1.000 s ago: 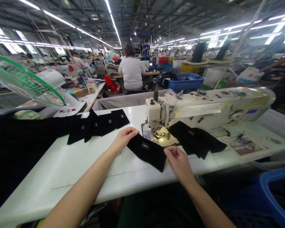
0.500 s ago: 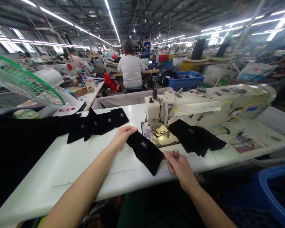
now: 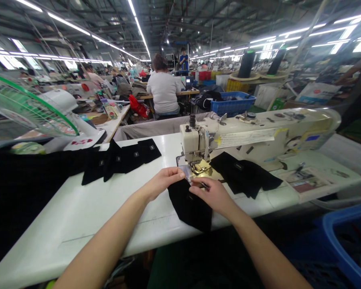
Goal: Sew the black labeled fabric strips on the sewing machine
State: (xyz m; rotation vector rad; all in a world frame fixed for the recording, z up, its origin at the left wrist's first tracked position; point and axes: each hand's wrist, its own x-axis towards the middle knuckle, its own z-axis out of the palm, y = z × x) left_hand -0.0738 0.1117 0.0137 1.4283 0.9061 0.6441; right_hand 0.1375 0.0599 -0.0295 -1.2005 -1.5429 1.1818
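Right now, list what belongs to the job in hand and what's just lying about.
Seemingly in the job:
labelled black piece at the left hand and right hand
small tool in the right hand
sewing machine
black fabric by the machine
row of labelled pieces, left

Seemingly just lying about:
green-rimmed fan
red bundle
blue basket beyond the machine

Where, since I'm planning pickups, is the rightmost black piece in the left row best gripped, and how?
Probably pinch the right edge of the black piece from the right: it lies free on the white table, a neighbouring piece meeting its left.
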